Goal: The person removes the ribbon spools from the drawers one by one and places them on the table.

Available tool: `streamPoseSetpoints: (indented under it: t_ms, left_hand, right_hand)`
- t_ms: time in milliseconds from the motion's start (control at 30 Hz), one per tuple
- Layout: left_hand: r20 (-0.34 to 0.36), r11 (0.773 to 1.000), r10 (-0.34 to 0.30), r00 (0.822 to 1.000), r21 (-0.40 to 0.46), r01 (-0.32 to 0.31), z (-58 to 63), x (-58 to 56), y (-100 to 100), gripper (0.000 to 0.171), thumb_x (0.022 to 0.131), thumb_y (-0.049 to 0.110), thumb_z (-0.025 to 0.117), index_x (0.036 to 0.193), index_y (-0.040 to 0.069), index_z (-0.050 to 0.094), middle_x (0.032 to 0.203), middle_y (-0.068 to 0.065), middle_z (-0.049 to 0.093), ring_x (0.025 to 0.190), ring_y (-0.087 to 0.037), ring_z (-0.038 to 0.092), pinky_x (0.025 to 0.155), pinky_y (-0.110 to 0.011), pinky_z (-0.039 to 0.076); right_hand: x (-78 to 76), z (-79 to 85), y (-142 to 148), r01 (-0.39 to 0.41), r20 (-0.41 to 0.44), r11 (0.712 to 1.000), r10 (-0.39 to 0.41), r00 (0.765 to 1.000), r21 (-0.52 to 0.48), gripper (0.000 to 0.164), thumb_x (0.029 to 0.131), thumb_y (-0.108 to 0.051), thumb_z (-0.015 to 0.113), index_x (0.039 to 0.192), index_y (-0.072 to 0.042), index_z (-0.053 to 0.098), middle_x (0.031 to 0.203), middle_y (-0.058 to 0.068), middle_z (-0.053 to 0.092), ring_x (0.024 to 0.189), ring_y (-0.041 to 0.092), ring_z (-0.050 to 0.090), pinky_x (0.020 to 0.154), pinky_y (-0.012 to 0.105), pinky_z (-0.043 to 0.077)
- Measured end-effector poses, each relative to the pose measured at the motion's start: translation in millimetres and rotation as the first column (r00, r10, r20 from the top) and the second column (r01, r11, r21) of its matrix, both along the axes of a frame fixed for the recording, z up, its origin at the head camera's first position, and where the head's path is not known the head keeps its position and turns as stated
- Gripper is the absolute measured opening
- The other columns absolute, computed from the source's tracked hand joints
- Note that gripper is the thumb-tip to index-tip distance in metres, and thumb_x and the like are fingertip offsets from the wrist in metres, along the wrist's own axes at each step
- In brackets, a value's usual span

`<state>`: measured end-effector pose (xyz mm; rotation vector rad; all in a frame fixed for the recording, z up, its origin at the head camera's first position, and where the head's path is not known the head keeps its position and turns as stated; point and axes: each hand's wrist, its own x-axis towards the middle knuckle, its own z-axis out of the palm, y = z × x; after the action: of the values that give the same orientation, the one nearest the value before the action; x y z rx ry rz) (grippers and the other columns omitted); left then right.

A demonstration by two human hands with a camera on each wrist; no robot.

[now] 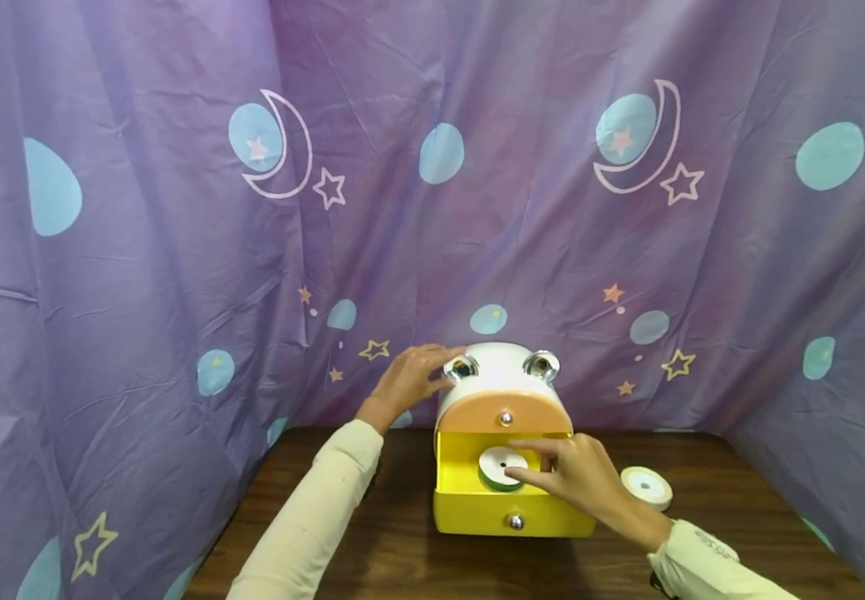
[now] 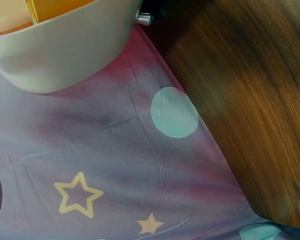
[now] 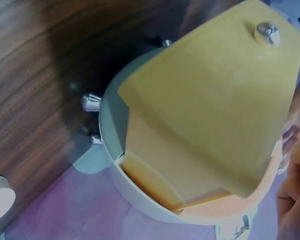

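A frog-like chest of drawers (image 1: 503,367), white with shiny round eyes, stands on the table with its yellow lower drawer (image 1: 470,514) pulled out. Inside the drawer lies a white spool with a green edge (image 1: 494,461). Over this spool reaches my right hand (image 1: 586,475), thumb and forefinger spread apart, the thumb overlapping its face. My left hand (image 1: 413,375) rests its fingers on the chest's upper left side by one eye. The right wrist view has the drawer front (image 3: 210,100) and part of my right hand (image 3: 295,192) at its edge.
A second, cream-white spool (image 1: 646,487) lies on the dark wooden table (image 1: 395,542) to the right of the chest. A purple curtain (image 1: 372,250) with moons and stars hangs behind and on both sides. Small metal feet (image 3: 91,102) carry the chest.
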<state>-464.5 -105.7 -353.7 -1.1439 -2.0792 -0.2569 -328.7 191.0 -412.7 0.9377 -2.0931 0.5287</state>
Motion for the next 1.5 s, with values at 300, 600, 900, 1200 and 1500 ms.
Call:
streamPoseSetpoints:
  t_ms: [300,600,900,1200,1500]
  left_hand:
    - [0.021,1.0,0.006,1.0,-0.006,-0.006,-3.1,-0.1,5,0.064,0.085,0.028,0.088,0.144,0.016,0.064,0.124,-0.003,0.075,0.111,-0.021,0.07,0.101,-0.034,0.057]
    - [0.03,0.999,0.032,0.999,-0.01,-0.031,-4.6,0.4,8,0.065,0.086,0.029,0.087,0.145,0.018,0.063,0.123,-0.004,0.075,0.111,-0.02,0.07,0.101,-0.033,0.056]
    - [0.02,1.0,0.021,1.0,-0.014,-0.021,-4.4,-1.1,9,0.066,0.086,0.031,0.086,0.146,0.017,0.062,0.128,-0.001,0.074,0.113,-0.02,0.069,0.103,-0.033,0.055]
    - [0.007,1.0,0.016,1.0,-0.003,-0.016,-3.6,-0.9,5,0.065,0.085,0.029,0.087,0.145,0.016,0.063,0.126,0.0,0.074,0.111,-0.02,0.069,0.101,-0.034,0.056]
    - [0.015,0.999,0.042,0.999,-0.007,-0.042,-1.6,0.1,0,0.065,0.085,0.028,0.088,0.144,0.016,0.064,0.127,-0.001,0.074,0.112,-0.02,0.069,0.103,-0.034,0.055]
  right_hand:
    - [-20.8,-7.9,2,0.099,0.286,0.991,-0.121,0.951,0.091,0.041,0.08,-0.055,0.086,0.108,-0.026,0.084,0.058,-0.026,0.045,0.049,-0.006,0.041,0.046,0.019,0.04]
    - [-37.3,-14.5,0,0.068,0.311,0.979,-0.126,0.942,0.191,0.031,0.078,-0.052,0.089,0.095,-0.026,0.083,0.055,-0.021,0.038,0.05,-0.004,0.03,0.043,0.019,0.028]
    - [-47.9,-22.4,-5,0.029,0.347,0.959,-0.131,0.929,0.283,0.045,0.072,-0.061,0.089,0.097,-0.025,0.08,0.076,-0.013,0.071,0.055,-0.001,0.043,0.048,0.02,0.037]
    - [-48.6,-22.7,-11,0.077,0.302,0.948,-0.175,0.937,0.31,0.051,0.067,-0.073,0.085,0.078,-0.025,0.072,0.059,-0.019,0.048,0.052,0.0,0.037,0.042,0.021,0.032]
    - [-51.6,-23.6,-17,0.083,0.319,0.947,-0.185,0.929,0.309,0.053,0.066,-0.076,0.083,0.075,-0.025,0.07,0.056,-0.02,0.042,0.05,-0.001,0.034,0.041,0.021,0.03]
